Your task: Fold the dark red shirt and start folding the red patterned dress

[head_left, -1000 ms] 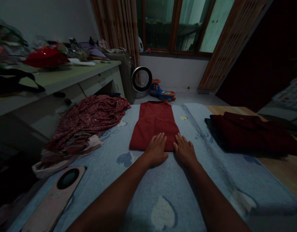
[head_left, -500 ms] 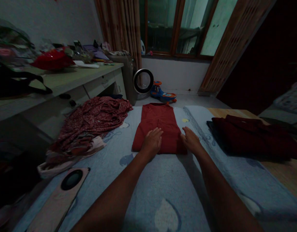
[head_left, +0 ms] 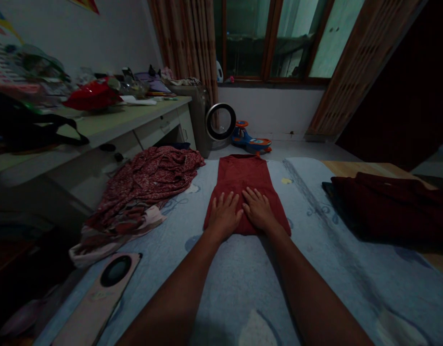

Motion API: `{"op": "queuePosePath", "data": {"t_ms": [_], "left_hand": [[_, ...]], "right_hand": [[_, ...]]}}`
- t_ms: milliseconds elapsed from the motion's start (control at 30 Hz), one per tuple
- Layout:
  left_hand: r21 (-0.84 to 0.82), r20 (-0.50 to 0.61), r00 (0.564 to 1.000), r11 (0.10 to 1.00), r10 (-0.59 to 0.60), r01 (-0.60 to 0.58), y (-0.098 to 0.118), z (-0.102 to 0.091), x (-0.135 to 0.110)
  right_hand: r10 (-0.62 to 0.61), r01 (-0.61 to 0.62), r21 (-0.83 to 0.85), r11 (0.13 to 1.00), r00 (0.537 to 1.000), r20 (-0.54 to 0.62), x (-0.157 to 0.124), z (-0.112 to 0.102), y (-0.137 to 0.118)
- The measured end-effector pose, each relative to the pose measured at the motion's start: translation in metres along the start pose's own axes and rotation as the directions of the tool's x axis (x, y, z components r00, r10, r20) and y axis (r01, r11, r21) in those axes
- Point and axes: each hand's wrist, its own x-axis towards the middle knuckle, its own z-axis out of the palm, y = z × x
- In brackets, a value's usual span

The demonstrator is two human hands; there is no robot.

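A folded dark red garment lies flat in the middle of a light blue bedsheet. My left hand rests palm down on the garment's near left part, fingers stretched out. My right hand lies flat beside it on the near right part, fingers spread. The two hands almost touch. Neither hand grips anything.
A crumpled red patterned cloth pile lies to the left. A dark maroon garment stack sits at the right. A pink flat device lies near left. A cluttered desk, a ring fan and a toy car stand beyond.
Both hands moved forward from the garment's near edge onto it. The right hand swung out to the right edge, then came back beside the left. The view shifted slightly.
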Motion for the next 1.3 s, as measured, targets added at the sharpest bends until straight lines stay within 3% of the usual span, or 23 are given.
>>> {"op": "queuePosePath", "data": {"t_ms": [100, 233, 467, 733, 967, 1133, 1300], "left_hand": [[0.000, -0.002, 1.000, 1.000, 0.006, -0.006, -0.001, -0.001, 0.001], [0.003, 0.006, 1.000, 1.000, 0.022, -0.022, -0.001, -0.001, 0.001], [0.029, 0.022, 1.000, 0.999, 0.015, -0.016, 0.000, -0.001, 0.000], [0.052, 0.062, 0.998, 0.999, -0.002, -0.001, 0.004, -0.008, -0.001], [0.057, 0.068, 0.998, 0.998, -0.001, -0.003, 0.004, -0.008, -0.001], [0.047, 0.077, 0.997, 0.999, -0.002, -0.001, 0.005, -0.011, 0.000], [0.048, 0.108, 0.992, 0.997, -0.068, 0.063, -0.003, -0.015, -0.001]], "right_hand": [[0.014, -0.012, 0.020, 1.000, 0.998, -0.058, 0.006, -0.006, 0.002], [0.060, -0.068, -0.080, 0.994, 0.994, -0.094, 0.026, -0.018, 0.001], [-0.085, 0.082, -0.157, 0.984, 0.996, -0.013, 0.049, -0.028, -0.001], [-0.046, 0.032, -0.086, 0.996, 0.985, -0.167, 0.046, -0.019, -0.004], [-0.111, 0.118, 0.096, 0.988, 0.991, -0.072, 0.039, -0.006, 0.000], [-0.059, 0.059, 0.000, 0.998, 0.998, 0.011, 0.026, 0.001, 0.006], [-0.052, 0.053, -0.053, 0.997, 0.999, 0.002, 0.021, 0.004, 0.007]]}}
